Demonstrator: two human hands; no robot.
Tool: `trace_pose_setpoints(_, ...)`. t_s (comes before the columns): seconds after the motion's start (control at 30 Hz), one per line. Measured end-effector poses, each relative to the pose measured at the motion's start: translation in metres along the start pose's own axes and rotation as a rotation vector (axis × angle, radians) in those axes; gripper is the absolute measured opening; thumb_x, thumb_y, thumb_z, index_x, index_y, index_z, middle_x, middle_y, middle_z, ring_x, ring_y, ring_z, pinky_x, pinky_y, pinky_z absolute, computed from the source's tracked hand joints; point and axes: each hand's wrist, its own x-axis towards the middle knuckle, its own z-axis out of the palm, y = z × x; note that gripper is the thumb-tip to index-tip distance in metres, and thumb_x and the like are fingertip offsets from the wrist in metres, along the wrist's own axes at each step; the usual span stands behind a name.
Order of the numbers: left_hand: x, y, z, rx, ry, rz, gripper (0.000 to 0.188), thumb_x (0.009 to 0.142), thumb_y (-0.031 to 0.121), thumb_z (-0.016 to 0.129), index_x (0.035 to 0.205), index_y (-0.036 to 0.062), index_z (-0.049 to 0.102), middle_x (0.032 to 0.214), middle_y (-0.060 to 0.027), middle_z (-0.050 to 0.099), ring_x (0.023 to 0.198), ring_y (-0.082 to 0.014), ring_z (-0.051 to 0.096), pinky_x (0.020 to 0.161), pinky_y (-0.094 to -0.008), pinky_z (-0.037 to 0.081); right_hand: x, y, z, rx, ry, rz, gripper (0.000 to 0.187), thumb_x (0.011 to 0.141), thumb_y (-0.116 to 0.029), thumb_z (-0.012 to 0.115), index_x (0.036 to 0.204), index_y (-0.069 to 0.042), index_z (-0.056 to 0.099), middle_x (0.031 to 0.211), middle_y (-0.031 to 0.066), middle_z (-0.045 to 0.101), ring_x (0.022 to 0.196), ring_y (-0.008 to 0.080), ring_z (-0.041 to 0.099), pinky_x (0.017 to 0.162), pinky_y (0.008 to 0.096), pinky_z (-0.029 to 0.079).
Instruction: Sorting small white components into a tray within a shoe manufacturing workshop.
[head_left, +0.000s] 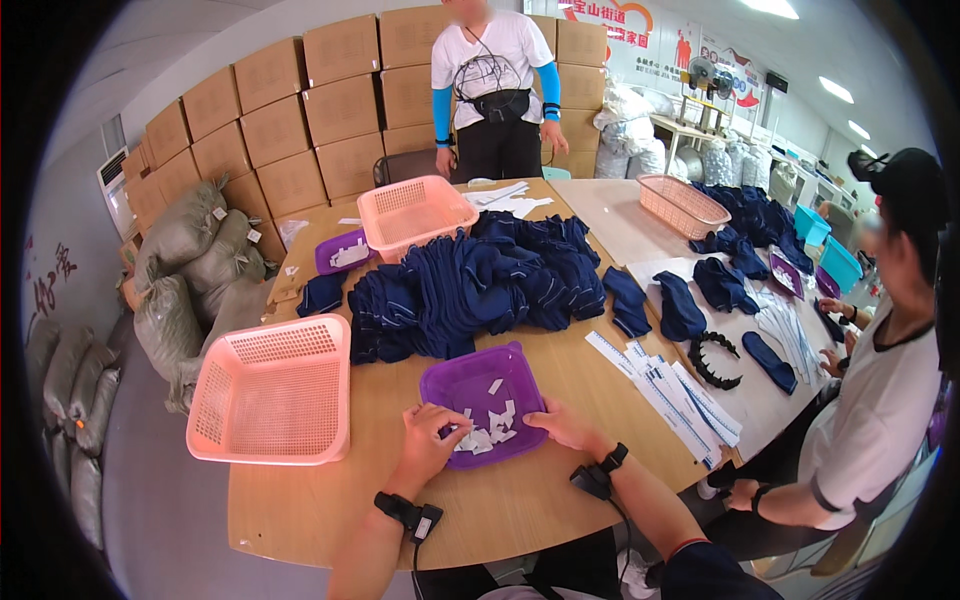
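Observation:
A shallow purple plastic tray (455,375) lies on the table right in front of me. Loose small white paper slips (497,428) are scattered on its bottom. My right hand (562,424) grips the tray's right rim, thumb over the edge. At the tray's near left side, my left hand (433,440) has its thumb and fingers pinched together over the rim. A white slip shows close to those fingertips, but what they hold is too small to make out. Beyond the tray spreads a large heap of navy blue socks (460,290), with white marks on many of them.
An empty pink basket (205,420) stands at the left table edge, another pink basket (415,190) behind the heap. Paper rulers (665,390) and a black headband-like ring (715,360) lie right. One person (495,60) stands opposite; another (865,400) works at right.

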Motion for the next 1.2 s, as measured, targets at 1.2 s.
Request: trace_pose_setpoints(1.2,-0.001,0.001,0.003,0.017,0.016,-0.076,0.015,0.093,0.015,0.063,0.082,0.0062,0.067,0.086,-0.0065,0.066,0.092,-0.0288,0.057,0.092,-0.0414,0.04,-0.001,-0.011,0.009,-0.007,-0.108,-0.125,0.06,0.091,-0.009,0.056,0.148,0.004,0.039,0.138,0.0115,0.059,0.121,0.018,0.055,0.108,0.0325,0.043)
